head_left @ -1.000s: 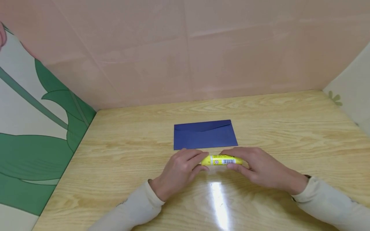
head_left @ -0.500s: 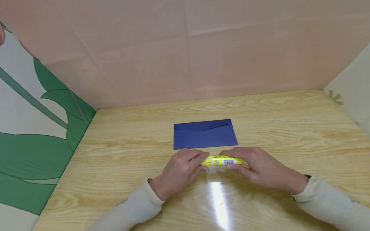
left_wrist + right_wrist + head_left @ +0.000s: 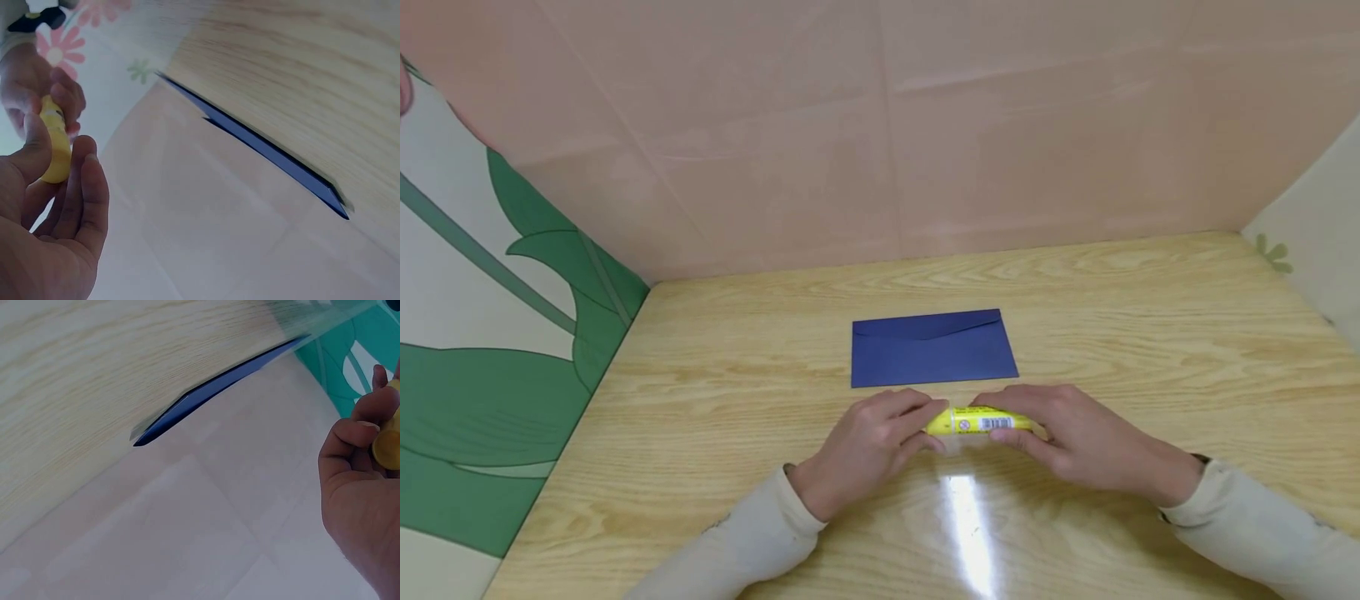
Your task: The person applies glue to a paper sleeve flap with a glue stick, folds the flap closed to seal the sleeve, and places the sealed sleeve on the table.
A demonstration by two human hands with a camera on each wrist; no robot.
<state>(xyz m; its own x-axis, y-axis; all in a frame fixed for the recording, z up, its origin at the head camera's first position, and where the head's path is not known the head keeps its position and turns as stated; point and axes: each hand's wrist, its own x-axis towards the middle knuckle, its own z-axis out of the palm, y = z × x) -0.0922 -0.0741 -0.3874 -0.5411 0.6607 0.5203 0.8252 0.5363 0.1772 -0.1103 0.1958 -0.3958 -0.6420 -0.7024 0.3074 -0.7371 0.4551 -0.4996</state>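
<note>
Both hands hold a yellow glue stick (image 3: 966,421) lengthwise between them, its printed label and barcode facing up in the head view. My left hand (image 3: 876,446) pinches its left end between thumb and fingers; in the left wrist view the rounded yellow end (image 3: 57,164) shows inside that grip. Around the other end, my right hand (image 3: 1086,437) has its thumb on the near side and its fingers over the far side. The right wrist view shows the flat round end (image 3: 389,449) by the curled fingers. Just beyond the hands lies a dark blue envelope (image 3: 932,354), flap side up.
The envelope rests flat on a light wood-grain table (image 3: 737,358). A pinkish wall covering (image 3: 880,150) rises along the back edge. Green leaf-patterned panel (image 3: 490,400) borders the left side, and a pale panel (image 3: 1318,217) the right. A bright reflection crosses the tabletop in front.
The glue stick and both hands have shifted very slightly right and nearer the body. Both grips look the same, and the envelope lies as before.
</note>
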